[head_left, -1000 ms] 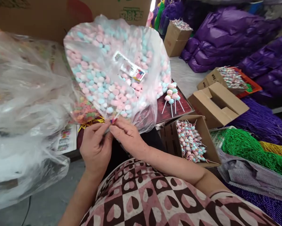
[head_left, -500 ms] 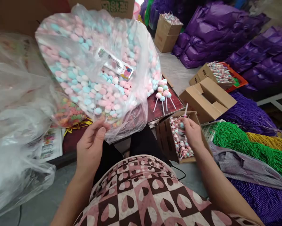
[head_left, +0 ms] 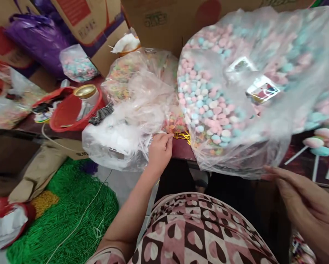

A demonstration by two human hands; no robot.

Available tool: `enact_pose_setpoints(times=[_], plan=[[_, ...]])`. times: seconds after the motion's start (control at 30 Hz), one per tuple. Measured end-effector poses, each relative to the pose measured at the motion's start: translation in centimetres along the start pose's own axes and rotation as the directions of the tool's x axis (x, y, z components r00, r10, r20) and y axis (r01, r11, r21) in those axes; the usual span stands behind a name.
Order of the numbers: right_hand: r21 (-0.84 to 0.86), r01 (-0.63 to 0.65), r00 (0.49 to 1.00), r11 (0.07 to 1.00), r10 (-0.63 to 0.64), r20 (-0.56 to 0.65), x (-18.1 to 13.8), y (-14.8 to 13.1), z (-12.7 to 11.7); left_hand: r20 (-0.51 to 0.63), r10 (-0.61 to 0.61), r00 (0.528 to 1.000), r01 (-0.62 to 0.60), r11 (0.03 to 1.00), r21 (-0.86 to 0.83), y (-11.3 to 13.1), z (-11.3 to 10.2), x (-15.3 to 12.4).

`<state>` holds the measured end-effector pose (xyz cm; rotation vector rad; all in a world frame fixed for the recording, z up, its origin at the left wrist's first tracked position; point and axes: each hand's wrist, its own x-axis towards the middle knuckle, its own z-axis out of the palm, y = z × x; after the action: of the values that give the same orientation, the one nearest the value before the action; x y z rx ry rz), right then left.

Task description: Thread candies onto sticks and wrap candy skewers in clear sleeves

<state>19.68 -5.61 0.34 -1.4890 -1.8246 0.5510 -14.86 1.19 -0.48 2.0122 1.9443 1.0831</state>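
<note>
My left hand [head_left: 160, 149] reaches to the table edge, fingers pinched at a bunch of gold twist ties [head_left: 182, 136] beside a small bag of multicoloured sweets [head_left: 175, 123]. A big clear bag of pink and blue candies [head_left: 236, 95] lies on the dark red table [head_left: 181, 149]. My right hand [head_left: 304, 201] hangs at the lower right under that bag, fingers stretched out and holding nothing. Finished lollipops [head_left: 320, 141] lie on the table at the right edge.
A crumpled clear plastic bag [head_left: 126, 128] sits left of my left hand. A red basin [head_left: 68, 115] holds a gold-lidded jar [head_left: 85, 93]. Cardboard boxes [head_left: 159, 18] stand behind. Green bead strands [head_left: 62, 216] lie on the floor at lower left.
The view has swung left. My right hand left the lollipop box and came back empty. My left hand moved forward to the gold ties at the table edge.
</note>
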Motion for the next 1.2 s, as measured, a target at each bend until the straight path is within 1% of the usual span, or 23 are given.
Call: enact_pose_setpoints(times=[0.03,0.1,0.17,0.23,0.37,0.57,0.7,0.8,0.9,1.03,1.2], plan=[[-0.012,-0.002,1.0,1.0,0.002,-0.01,0.8,-1.3,1.2,0.008,-0.031,0.999,0.029,0.989,0.146,-1.3,-0.6,0.3],[0.024,0.079,0.997,0.997,-0.079,0.003,1.9,-3.2,3.3,0.047,-0.095,0.994,0.071,0.926,0.371,-3.4,-1.2,0.9],[0.078,0.17,0.984,0.982,-0.174,0.035,2.5,-3.9,4.9,0.062,-0.142,0.988,0.092,0.86,0.502,-4.9,-1.4,1.3],[0.115,0.222,0.971,0.968,-0.23,0.061,2.6,-4.1,6.0,0.051,-0.167,0.985,0.111,0.824,0.556,-5.6,-1.2,1.5],[0.163,0.281,0.95,0.946,-0.298,0.092,2.2,-3.9,7.2,0.038,-0.207,0.978,0.152,0.82,0.551,-6.0,-0.7,2.0],[0.216,0.29,0.939,0.932,-0.321,0.125,1.9,-4.0,8.5,0.029,-0.289,0.957,0.229,0.811,0.539,-6.4,-0.5,2.7],[0.263,0.305,0.93,0.915,-0.346,0.124,2.0,-4.3,9.0,-0.005,-0.27,0.963,0.233,0.823,0.518,-6.7,-0.6,2.3],[0.284,0.286,0.934,0.915,-0.332,0.129,1.8,-4.2,8.9,-0.04,-0.219,0.975,0.209,0.842,0.496,-6.7,-0.5,1.9],[0.295,0.244,0.944,0.924,-0.296,0.148,1.5,-4.1,8.8,-0.068,-0.215,0.974,0.218,0.825,0.521,-6.7,-0.5,1.7],[0.323,0.188,0.952,0.927,-0.253,0.174,1.0,-4.1,9.1,-0.027,-0.25,0.968,0.222,0.796,0.563,-6.9,-0.6,2.1],[0.355,0.183,0.944,0.917,-0.265,0.198,0.9,-4.1,9.3,-0.008,-0.251,0.968,0.209,0.789,0.578,-7.1,-0.9,2.4]])
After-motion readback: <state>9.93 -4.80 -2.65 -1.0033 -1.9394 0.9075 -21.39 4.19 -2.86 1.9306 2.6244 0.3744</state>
